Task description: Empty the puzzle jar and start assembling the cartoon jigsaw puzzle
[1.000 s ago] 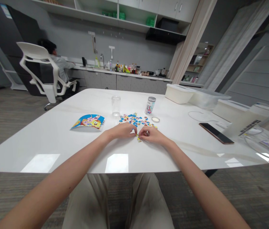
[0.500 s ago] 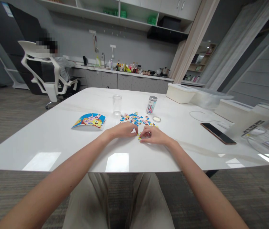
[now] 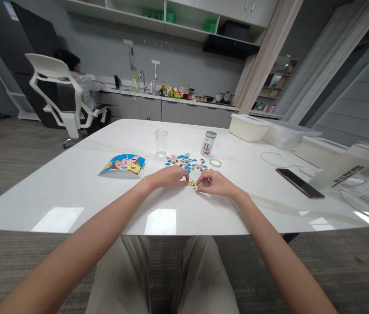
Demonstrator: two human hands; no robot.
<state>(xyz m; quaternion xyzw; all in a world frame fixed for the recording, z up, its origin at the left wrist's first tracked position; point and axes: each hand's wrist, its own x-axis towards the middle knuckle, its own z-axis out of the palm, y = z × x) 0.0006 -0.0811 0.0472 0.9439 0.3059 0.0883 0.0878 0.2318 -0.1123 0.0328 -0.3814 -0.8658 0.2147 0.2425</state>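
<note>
We have both hands resting on the white tabletop (image 3: 73,183) close in front of us, and between their fingertips lies a small joined cluster of puzzle pieces (image 3: 192,184), yellow and blue. Our left hand (image 3: 167,177) has it at its 3 o'clock, our right hand (image 3: 215,184) at its 9 o'clock, so both are about equally near, each touching it at the fingertips. The left hand's fingers are curled with thumb and forefinger drawn together at the cluster's edge; the right hand's fingers are likewise bent inward and pinching at the cluster's other side, though we cannot tell whether either pinch truly closes on a piece. The cluster is too small for us to judge a long axis. At 12 o'clock from the hands, just beyond them, lies the loose pile of puzzle pieces (image 3: 186,162). Past the pile at 11 o'clock stands a clear glass (image 3: 161,143), seemingly holding nothing; at 1 o'clock stands an open jar (image 3: 208,144), its contents unclear, with its round lid (image 3: 215,163) flat beside it. At 10 o'clock lies the cartoon picture sheet (image 3: 123,164), and well off at 3 o'clock a dark phone (image 3: 299,183).
</note>
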